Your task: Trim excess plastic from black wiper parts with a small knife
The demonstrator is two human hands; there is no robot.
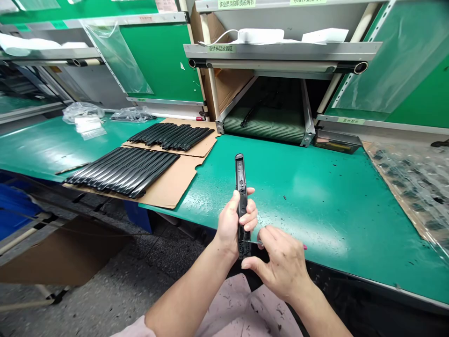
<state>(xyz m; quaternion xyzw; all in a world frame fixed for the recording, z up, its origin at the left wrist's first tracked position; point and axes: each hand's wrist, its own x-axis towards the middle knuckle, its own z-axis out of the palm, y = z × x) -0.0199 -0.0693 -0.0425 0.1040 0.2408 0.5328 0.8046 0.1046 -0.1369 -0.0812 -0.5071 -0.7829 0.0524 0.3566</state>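
My left hand (pixel 235 220) is wrapped round a long black plastic strip (pixel 240 173), holding it upright over the front edge of the green table (pixel 315 196). My right hand (pixel 280 262) is closed in a pinch on a thin metal tool with a pink end (pixel 304 246); its tip touches the strip's lower part. Two rows of similar black strips (pixel 126 171) (pixel 171 135) lie on cardboard sheets (pixel 171 187) to the left.
A small conveyor belt (pixel 266 124) opens at the back of the table under a metal shelf (pixel 280 49). A dark tray (pixel 336 140) sits beside it. Clear plastic-covered parts (pixel 414 182) lie at the right. Plastic bags (pixel 84 114) rest far left.
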